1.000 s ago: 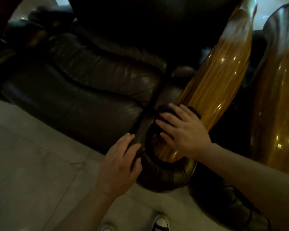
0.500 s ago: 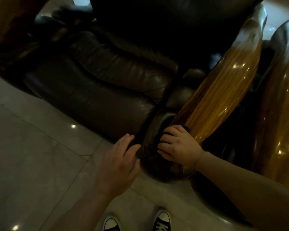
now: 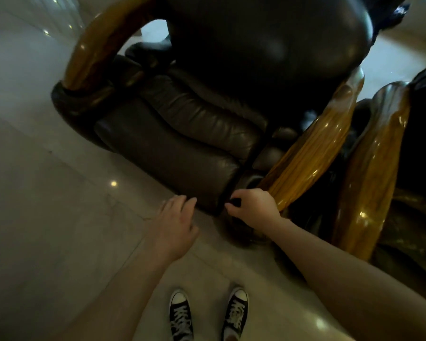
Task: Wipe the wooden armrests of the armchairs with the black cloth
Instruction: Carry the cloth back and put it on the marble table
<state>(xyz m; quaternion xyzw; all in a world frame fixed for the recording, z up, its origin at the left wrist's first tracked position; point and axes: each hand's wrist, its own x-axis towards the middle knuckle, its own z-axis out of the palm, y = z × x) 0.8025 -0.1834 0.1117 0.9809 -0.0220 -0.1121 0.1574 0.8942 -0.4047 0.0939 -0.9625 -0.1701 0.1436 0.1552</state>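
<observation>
Right hand (image 3: 253, 207) is fisted around the black cloth (image 3: 235, 202) at the near armrest's (image 3: 308, 153) lower tip; left hand (image 3: 175, 222) hovers beside it, fingers spread, empty. Two more armrests, far-left (image 3: 96, 48) and right (image 3: 369, 168), look pending.

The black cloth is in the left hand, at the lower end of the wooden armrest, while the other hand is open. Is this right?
Not quite: the head view shows the black cloth in the right hand, at the lower end of the wooden armrest. The left hand is the open one.

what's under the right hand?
A bit of black cloth shows under the right hand, at the armrest's lower end. The rest of the cloth is covered.
</observation>
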